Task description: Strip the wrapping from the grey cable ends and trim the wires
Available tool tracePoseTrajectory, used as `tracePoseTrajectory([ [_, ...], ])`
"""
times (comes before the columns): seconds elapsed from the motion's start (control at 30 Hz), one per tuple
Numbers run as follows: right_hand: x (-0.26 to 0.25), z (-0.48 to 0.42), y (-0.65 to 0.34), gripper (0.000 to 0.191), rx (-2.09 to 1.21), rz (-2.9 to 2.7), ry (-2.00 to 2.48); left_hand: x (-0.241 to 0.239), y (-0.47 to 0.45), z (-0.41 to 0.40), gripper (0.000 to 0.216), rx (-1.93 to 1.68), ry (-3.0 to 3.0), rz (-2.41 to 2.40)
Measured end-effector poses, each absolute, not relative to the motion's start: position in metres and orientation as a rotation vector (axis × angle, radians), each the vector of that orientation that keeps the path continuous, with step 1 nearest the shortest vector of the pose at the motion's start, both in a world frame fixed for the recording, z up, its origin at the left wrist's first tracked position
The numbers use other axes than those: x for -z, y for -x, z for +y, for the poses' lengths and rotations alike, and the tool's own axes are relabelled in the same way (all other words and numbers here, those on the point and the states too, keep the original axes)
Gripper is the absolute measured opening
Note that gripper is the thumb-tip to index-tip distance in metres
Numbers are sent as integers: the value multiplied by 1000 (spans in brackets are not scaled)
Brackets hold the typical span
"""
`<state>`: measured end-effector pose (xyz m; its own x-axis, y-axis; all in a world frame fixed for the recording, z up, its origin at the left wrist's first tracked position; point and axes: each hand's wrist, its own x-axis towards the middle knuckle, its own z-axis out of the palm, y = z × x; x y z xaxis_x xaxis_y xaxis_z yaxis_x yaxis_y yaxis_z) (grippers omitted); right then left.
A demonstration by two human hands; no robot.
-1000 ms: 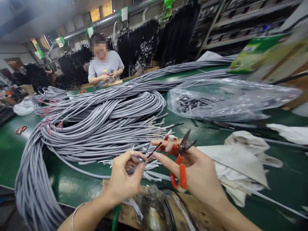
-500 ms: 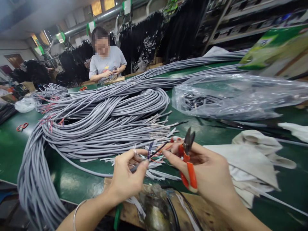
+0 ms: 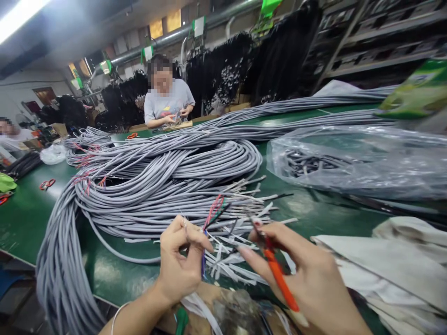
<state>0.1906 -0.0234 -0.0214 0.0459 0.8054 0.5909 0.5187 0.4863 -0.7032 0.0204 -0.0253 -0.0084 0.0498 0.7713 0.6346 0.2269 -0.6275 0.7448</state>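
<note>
Pinches a thin cable end [image 3: 203,266] in the left hand [image 3: 179,260], fingers [image 3: 195,235] clenched around it above the green surface [image 3: 21,218], coloured wires [image 3: 213,210] fanning upward. Clasps orange-handled cutters [image 3: 277,272] in the right hand [image 3: 310,284], near the grey cable bundle [image 3: 167,181].

Two hands [image 3: 181,263] [image 3: 314,279]; one orange-handled cutter [image 3: 279,279]; one held cable [image 3: 204,253]; one plastic bag [image 3: 366,163]; two co-workers [image 3: 167,100] [image 3: 10,135]; two red scissors [image 3: 47,184] [image 3: 132,135].
</note>
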Motion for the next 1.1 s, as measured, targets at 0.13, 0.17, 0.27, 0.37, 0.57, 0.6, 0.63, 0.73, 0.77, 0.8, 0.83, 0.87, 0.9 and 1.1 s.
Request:
tracePoseTrajectory([
  [0.13, 19, -23, -184, 21, -258, -1745, 1072, 11, -22, -29, 27, -1491, -2025, 1030],
  [0.17, 19, -23, -183, 20, -247, -1758, 1047, 12, -22, -30, 28, -1466, -2043, 1024],
  [0.27, 21, -23, -181, 19, -215, -1775, 1018, 14, -23, -31, 29, -1430, -2044, 1008],
  [0.37, 23, -23, -182, 20, -247, -1796, 1058, 14, -22, -31, 29, -1423, -2026, 1005],
  [0.57, 25, -22, -184, 21, -230, -1878, 1056, 14, -23, -30, 28, -1448, -1970, 987],
  [0.6, 26, -22, -185, 20, -194, -1890, 1052, 13, -23, -29, 29, -1454, -1962, 973],
  [0.63, 27, -22, -185, 18, -159, -1902, 1048, 13, -23, -29, 29, -1457, -1955, 959],
  [0.73, 29, -23, -186, 17, -85, -1940, 1042, 11, -23, -29, 30, -1450, -1933, 942],
  [0.77, 29, -24, -186, 19, -81, -1950, 1046, 11, -23, -29, 30, -1448, -1923, 941],
  [0.8, 29, -25, -185, 21, -87, -1956, 1051, 11, -22, -29, 30, -1445, -1910, 940],
  [0.83, 30, -25, -185, 23, -96, -1957, 1045, 11, -23, -29, 29, -1437, -1887, 935],
  [0.87, 29, -26, -183, 26, -104, -1954, 1035, 11, -23, -28, 26, -1421, -1840, 926],
  [0.9, 28, -27, -182, 29, -110, -1943, 1030, 12, -23, -26, 23, -1398, -1766, 914],
  [1.1, 12, -20, -204, 46, 4, -1641, 1321, 3, -19, -31, 32, -1150, -1293, 838],
])
